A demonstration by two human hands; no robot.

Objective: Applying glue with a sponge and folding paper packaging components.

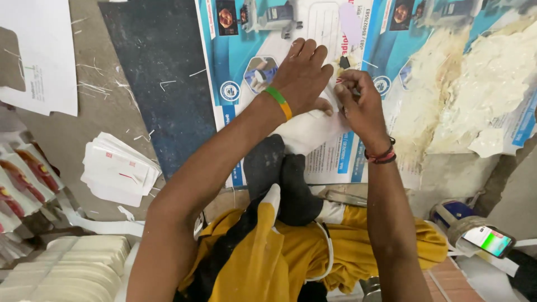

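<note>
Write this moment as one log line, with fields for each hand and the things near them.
left hand: flat on white paper piece | right hand: pinching its edge | under: blue printed sheet | near: white card stack

head-worn camera, looking steeply down, close over both hands
</note>
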